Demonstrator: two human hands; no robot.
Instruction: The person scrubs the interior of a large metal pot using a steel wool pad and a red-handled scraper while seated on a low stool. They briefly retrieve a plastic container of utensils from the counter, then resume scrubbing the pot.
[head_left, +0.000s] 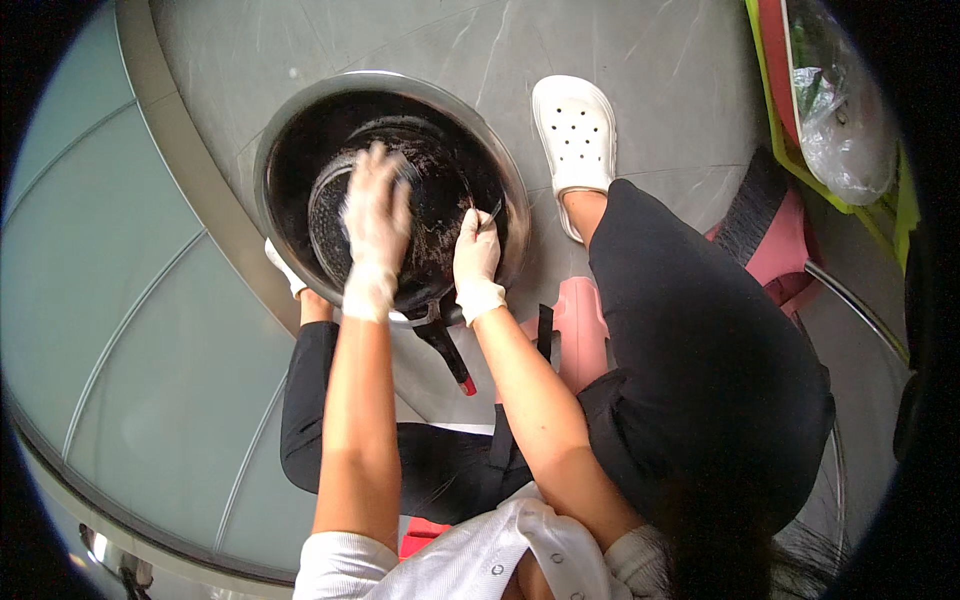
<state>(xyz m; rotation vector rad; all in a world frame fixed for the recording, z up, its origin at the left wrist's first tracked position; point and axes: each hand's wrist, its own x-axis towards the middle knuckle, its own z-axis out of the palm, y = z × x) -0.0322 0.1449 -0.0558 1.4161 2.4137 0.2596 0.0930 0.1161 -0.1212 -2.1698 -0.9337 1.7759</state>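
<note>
A large round metal basin (517, 195) with a dark interior stands on the floor in front of me. Inside it lies a black pan (439, 240) with a worn, patchy surface. Its black handle (442, 346), red at the tip, sticks out over the near rim. My left hand (377, 217), in a whitish glove, is blurred over the pan with its fingers extended; whatever may be under the palm is hidden. My right hand (478, 251), gloved too, is closed at the pan's right edge, where a thin shiny edge shows by the fingertips.
White clogs (577, 135) on my feet flank the basin. A pink plastic piece (581, 330) lies by my right knee. To the right are a lime-green frame (806, 176) and a clear plastic bag (844, 142). Frosted glass panels (150, 300) curve along the left over grey tiles (660, 45).
</note>
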